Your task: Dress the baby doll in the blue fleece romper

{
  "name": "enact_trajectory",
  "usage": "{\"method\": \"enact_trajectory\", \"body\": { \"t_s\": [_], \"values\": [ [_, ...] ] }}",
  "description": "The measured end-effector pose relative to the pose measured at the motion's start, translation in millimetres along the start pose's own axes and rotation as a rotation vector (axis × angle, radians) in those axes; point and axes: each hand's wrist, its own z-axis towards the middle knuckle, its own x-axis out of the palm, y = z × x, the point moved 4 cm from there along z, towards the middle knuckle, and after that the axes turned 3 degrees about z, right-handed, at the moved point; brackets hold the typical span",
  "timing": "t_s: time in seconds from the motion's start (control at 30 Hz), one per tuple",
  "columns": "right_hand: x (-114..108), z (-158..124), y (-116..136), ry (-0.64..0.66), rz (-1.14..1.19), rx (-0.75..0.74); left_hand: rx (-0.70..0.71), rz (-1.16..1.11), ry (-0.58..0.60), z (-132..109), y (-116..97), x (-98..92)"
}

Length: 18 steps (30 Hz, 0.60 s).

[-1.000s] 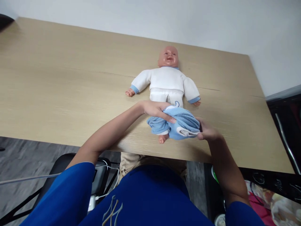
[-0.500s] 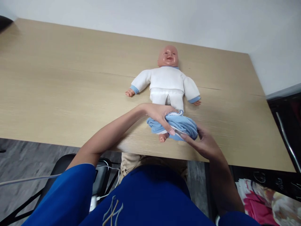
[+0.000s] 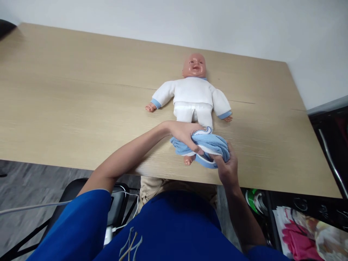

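Note:
A baby doll in a white top and white bottoms lies on its back, head away from me, its legs toward me. Around its lower legs sits a bunched blue baby garment with white edging. My left hand grips the garment's left side, thumb pressed over the folds. My right hand holds its right side, with the thumb or fingers inside the opening at the near edge. One doll foot shows below the cloth on the left; the other foot is hidden.
The doll lies on a wide wooden table against a white wall. Below the near edge are a black chair with a white cable on the left, and a pink item among bags at right.
My right hand has turned and shifted slightly left, working deeper into the garment's opening, which gapes wider and hangs lower. My left hand stays nearly in place.

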Motion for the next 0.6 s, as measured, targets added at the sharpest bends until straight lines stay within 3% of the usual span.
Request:
{"method": "enact_trajectory", "body": {
  "t_s": [0.1, 0.2, 0.3, 0.4, 0.6],
  "values": [
    [7.3, -11.9, -4.3, -0.023, -0.029, 0.038, 0.074, 0.055, -0.068, 2.4, 0.8, -2.5],
    [6.8, -24.2, -8.6, -0.126, -0.126, 0.059, 0.042, 0.140, -0.093, 5.0, 6.7, -0.5],
    [1.0, -30.7, -12.9, -0.225, -0.235, 0.066, -0.052, 0.442, -0.216, 7.2, 7.7, 0.9],
    [-1.9, -31.3, -18.7, -0.189, -0.321, 0.086, -0.203, 0.781, -0.314, 8.2, 2.5, 4.7],
    [-6.5, -29.2, -28.7, -0.157, -0.408, 0.094, -0.365, 1.027, -0.354, 8.4, -5.7, 17.4]
  ]
}}
